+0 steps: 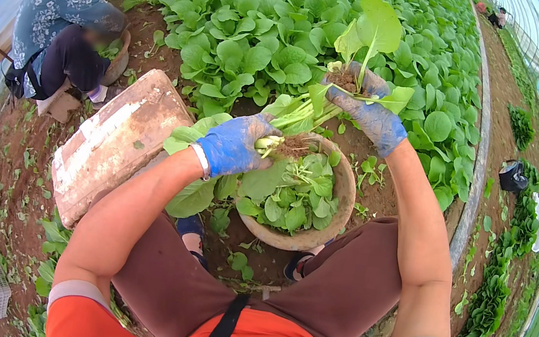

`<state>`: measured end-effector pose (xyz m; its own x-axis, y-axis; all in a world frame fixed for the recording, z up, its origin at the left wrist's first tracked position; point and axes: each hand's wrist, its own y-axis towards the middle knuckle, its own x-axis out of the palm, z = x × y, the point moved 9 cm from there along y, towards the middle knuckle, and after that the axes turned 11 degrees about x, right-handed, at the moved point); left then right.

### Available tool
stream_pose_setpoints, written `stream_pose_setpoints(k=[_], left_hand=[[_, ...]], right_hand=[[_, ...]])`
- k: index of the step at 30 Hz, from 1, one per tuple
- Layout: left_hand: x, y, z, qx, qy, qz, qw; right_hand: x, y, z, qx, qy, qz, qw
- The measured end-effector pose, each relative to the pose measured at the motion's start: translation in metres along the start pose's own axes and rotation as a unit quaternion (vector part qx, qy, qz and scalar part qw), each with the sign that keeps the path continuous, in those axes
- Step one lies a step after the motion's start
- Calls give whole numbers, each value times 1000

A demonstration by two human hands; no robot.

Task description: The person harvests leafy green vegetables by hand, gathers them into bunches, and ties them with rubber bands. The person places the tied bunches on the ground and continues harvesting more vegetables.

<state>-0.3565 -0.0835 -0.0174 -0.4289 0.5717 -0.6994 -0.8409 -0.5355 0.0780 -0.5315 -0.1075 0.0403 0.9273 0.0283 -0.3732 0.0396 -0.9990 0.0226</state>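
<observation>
**Greens bunched over the basin**

Left hand [234, 145] grips 1 bunch of greens [292, 112] above the basin [345, 202]. Right hand [370, 110], closed, holds 1 rooted plant [368, 32] beyond. Loose soil could drop onto the trimmed leaves [293, 197] in the basin.

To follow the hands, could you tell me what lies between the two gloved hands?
Head view: pale stalks of leafy greens span the gap between left hand and right hand; left holds that bunch.

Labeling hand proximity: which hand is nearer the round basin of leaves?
Left. The left hand holds a bunch of greens right at the round basin's rim. The right hand grips a rooted plant higher up, beyond the basin's far edge.
</observation>
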Motion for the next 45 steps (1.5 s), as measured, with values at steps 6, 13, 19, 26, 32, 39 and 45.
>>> stream_pose_setpoints(k=[6, 13, 19, 26, 32, 39, 45], left_hand=[[7, -1, -3, 15, 20, 7, 1000], [2, -1, 7, 81, 31, 92, 992], [17, -7, -4, -22, 66, 10, 998], [-9, -18, 3, 11, 52, 115, 992], [5, -16, -13, -74, 1, 19, 997], [5, -1, 8, 35, -317, 111, 941], [-3, -6, 12, -35, -432, 132, 891]], right_hand=[[14, -22, -38, -333, -483, 173, 791], [-4, 15, 18, 53, 370, 47, 926], [-71, 31, 58, 23, -1, 90, 996], [-27, 13, 91, 159, -207, -116, 958], [-3, 6, 15, 88, 6, -62, 994], [50, 0, 26, 94, 267, -186, 941], [57, 1, 0, 33, 215, -98, 971]])
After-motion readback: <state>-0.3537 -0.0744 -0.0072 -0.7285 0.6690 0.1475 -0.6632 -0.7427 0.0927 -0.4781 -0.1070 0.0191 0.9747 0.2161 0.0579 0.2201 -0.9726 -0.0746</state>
